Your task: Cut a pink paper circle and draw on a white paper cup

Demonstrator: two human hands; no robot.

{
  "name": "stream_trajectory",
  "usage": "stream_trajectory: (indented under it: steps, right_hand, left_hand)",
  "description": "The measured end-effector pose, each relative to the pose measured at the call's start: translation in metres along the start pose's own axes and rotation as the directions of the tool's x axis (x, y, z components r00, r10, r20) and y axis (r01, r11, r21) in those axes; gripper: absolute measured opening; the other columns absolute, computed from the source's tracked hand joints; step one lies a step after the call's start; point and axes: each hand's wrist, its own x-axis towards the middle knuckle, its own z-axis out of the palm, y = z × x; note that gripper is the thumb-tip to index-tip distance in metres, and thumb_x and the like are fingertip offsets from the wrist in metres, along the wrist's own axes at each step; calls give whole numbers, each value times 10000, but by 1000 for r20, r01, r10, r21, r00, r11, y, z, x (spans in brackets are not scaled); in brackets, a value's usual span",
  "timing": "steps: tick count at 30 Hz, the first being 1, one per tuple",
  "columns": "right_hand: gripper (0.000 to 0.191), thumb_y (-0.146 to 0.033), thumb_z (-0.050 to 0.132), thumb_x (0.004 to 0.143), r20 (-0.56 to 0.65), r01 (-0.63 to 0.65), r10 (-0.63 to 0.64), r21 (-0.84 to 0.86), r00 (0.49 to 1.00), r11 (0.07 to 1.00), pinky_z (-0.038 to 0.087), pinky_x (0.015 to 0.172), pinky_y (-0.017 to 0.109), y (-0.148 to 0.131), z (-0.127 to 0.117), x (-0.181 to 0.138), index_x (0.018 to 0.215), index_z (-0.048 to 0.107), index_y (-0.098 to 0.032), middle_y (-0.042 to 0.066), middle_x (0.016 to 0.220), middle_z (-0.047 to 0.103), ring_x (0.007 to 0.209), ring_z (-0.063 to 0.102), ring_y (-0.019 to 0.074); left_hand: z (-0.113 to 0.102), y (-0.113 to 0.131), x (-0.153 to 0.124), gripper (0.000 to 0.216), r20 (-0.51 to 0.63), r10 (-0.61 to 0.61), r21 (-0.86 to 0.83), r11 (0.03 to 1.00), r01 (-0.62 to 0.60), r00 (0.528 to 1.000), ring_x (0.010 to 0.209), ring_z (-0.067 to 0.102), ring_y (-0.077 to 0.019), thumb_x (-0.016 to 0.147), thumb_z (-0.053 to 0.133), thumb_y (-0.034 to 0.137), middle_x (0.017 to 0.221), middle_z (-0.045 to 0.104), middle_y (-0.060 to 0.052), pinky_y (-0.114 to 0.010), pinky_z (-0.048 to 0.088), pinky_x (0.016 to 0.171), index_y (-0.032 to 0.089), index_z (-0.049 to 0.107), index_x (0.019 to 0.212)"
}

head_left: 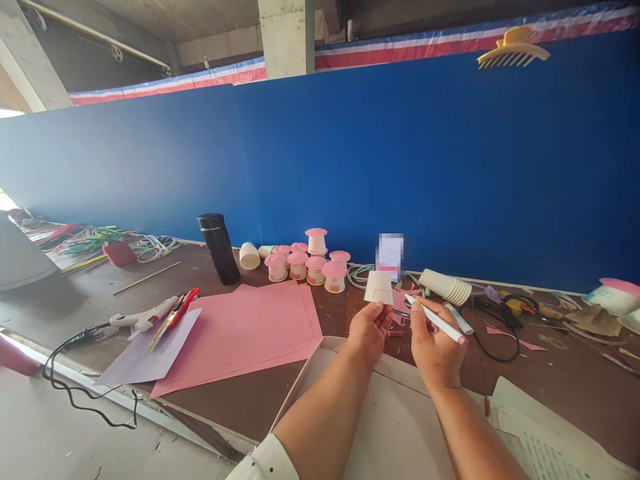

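we find a blue partition panel [350, 153] filling most of the upper frame. below it runs a brown table [250, 403], cluttered at both flanks. pink paper sheets [240, 340] lie left of centre, and a shallow white tray [400, 427] sits at lower centre, beneath both forearms. behind the sheets a black flask [220, 250] stands upright.

we record the left hand [369, 330] right of centre, its fingers pinching a paper cup [377, 285] by the lower rim. the right hand [436, 347], just beside it, is closed in a writing grip. a nested cup stack [445, 287] lies on its side beyond the right hand; pink-topped cups [334, 277] stand clustered at centre.

the paper cup is upside down, long axis near upright, beyond the left fingers and to the upper left of the right hand. the left hand is nearer. the white marker [445, 325] in the right hand slants toward the upper left, its tip just beside the cup's right edge, seemingly apart. we note room leftward, over brown surface; rightward, the stack crowds close.
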Motion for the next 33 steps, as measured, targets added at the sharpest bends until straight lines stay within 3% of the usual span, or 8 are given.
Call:
stream_trajectory:
  steps: [10,19,26,33]
  right_hand:
    - [307,-447,562,900,67,20,-18,-29,998,999,523,570,276,-8,0,-3,936,694,-171,94,854,723,630,646,172]
    - [328,-455,566,902,150,-60,52,54,987,997,537,510,260,1,2,-7,995,681,-161,88,889,728,532,620,136]
    - [304,-426,558,912,121,65,-61,-27,991,998,560,711,311,6,4,-7,985,698,-167,99,930,730,761,675,192]
    - [296,-416,551,911,119,67,-62,-39,991,997,546,734,309,5,4,-6,976,699,-168,103,924,730,802,683,205]
  left_hand:
    - [1,-2,0,42,37,-8,16,1000,8,999,713,671,-125,808,643,52,786,676,-116,-197,563,713,46,682,822]
    - [0,-4,1,32,71,-6,79,997,1,997,693,663,-119,801,648,62,775,686,-114,-197,554,723,59,679,806]
    - [-2,-5,2,50,122,-3,100,995,-10,993,711,664,-123,794,638,64,767,689,-109,-206,553,734,54,686,794]
    - [-2,-6,1,57,145,-5,135,991,-15,989,684,644,-113,771,666,87,742,681,-90,-210,543,727,52,702,800]
